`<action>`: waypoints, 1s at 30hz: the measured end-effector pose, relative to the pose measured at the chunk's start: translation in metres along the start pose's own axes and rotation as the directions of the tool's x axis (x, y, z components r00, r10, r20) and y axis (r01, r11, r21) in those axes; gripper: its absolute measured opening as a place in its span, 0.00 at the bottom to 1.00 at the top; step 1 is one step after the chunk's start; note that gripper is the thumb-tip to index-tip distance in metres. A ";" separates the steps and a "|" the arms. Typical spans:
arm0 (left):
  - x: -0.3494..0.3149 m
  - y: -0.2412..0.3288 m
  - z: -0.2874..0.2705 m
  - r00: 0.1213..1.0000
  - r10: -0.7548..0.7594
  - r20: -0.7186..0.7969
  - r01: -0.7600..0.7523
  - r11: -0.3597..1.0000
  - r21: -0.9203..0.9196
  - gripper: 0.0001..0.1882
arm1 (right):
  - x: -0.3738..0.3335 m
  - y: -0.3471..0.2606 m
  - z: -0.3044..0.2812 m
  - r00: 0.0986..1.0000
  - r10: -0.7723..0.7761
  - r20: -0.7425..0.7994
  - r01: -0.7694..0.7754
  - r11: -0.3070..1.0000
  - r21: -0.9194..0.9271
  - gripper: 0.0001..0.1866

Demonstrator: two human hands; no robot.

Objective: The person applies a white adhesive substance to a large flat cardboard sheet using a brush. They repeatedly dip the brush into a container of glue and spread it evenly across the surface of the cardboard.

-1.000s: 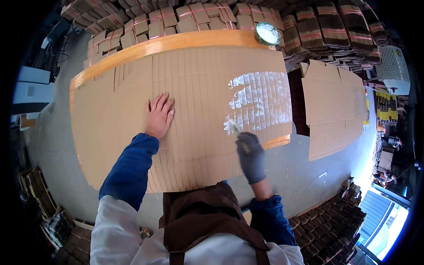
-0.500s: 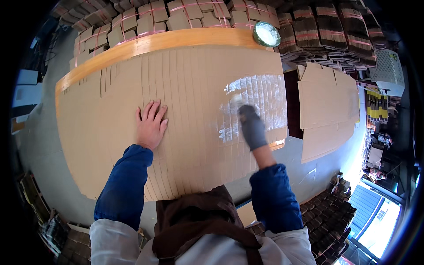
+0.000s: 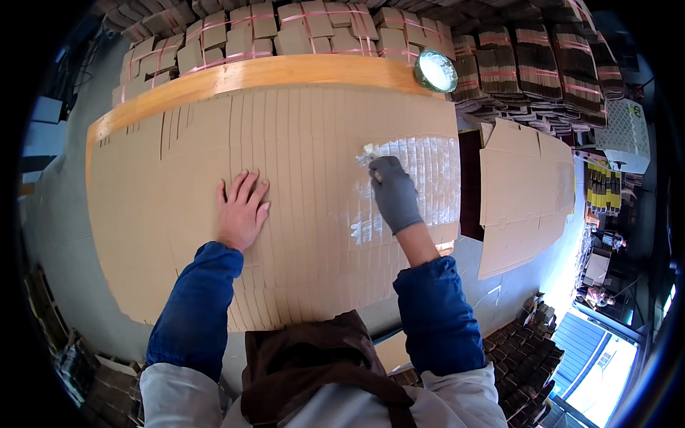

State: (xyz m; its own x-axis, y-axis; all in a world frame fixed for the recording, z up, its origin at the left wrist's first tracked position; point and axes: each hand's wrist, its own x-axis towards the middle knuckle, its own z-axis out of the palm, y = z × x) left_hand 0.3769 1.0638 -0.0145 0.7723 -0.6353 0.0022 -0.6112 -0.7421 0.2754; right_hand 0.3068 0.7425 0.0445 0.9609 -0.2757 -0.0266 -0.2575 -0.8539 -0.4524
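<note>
Fanned-out cardboard sheets [image 3: 164, 200] overlap across a wooden table, their edges forming narrow parallel strips. Bare and with fingers spread, my left hand [image 3: 241, 212] lies flat on them, left of the middle. My right hand [image 3: 394, 194], in a dark grey glove, is closed round a brush [image 3: 371, 150]; most of its handle is hidden in the grip. The pale brush head touches the sheets at the upper left edge of a wet white smear [image 3: 432, 171]. That white paste covers strips on the right part of the cardboard.
A green bowl [image 3: 436, 70] of white paste stands on the table's far right corner, on the wooden rim [image 3: 285, 70]. Tied cardboard bundles [image 3: 250, 32] are stacked behind it. More flat cardboard [image 3: 526, 196] lies to the right, beyond a dark gap. Stacks [image 3: 524, 349] rise at lower right.
My right hand has moved slightly left and up with the brush, which now shows less blurred. My left hand keeps its place on the cardboard. The whole view has shifted a little.
</note>
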 end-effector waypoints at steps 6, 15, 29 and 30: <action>0.001 0.001 0.002 1.000 -0.003 0.008 0.003 1.000 -0.017 0.23 | 0.009 0.018 0.005 0.996 -0.010 -0.085 0.007 0.999 -0.034 0.05; -0.003 -0.002 0.002 1.000 -0.016 0.007 0.016 1.000 0.004 0.23 | 0.003 -0.032 0.012 0.999 0.029 -0.016 -0.027 0.995 0.092 0.08; 0.000 0.000 0.000 1.000 -0.013 0.004 0.013 1.000 0.007 0.23 | 0.021 -0.017 0.015 0.996 0.070 -0.063 -0.074 0.995 -0.068 0.05; 0.001 0.000 0.000 1.000 -0.010 0.007 0.010 1.000 0.007 0.23 | 0.022 -0.025 0.008 0.995 0.095 -0.034 -0.096 0.994 -0.046 0.05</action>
State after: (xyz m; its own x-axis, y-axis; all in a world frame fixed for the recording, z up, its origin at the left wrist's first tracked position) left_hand 0.3775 1.0636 -0.0146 0.7774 -0.6290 -0.0076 -0.6043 -0.7501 0.2687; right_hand 0.3349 0.7617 0.0481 0.9281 -0.3703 -0.0389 -0.3533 -0.8428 -0.4060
